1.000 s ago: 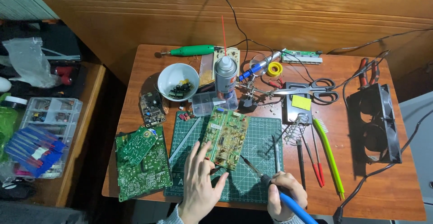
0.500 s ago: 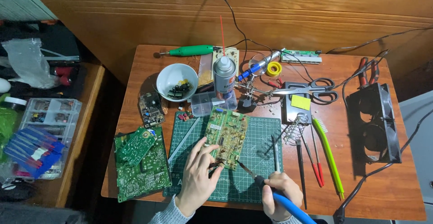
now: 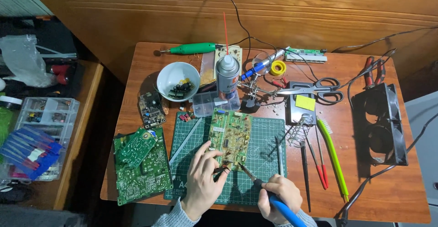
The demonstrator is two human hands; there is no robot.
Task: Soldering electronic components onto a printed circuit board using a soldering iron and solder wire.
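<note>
the blue-handled soldering iron [image 3: 278, 204] runs off the bottom edge; its tip at the tan circuit board [image 3: 230, 138] is too small to tell whether it is touching. the white bowl's [image 3: 169, 74] contents are indistinct.

Illumination is strong and even over the wooden table [image 3: 374, 195], arriving from above and behind the camera — a bright hot spot burns out at the top edge on the wood panel wall [image 3: 319, 7]. Shadows are soft and short: the left hand [image 3: 200, 181] and right hand [image 3: 278, 197] cast faint dark patches onto the green cutting mat [image 3: 264, 140]. The white bowl [image 3: 169, 74] and spray can [image 3: 227, 74] show mild glare. The left margin and the floor are dim. Focus is sharp centrally; fine circuit board [image 3: 230, 135] detail stays legible. Wide-angle distortion bows the table edges — corners soften slightly.
</note>
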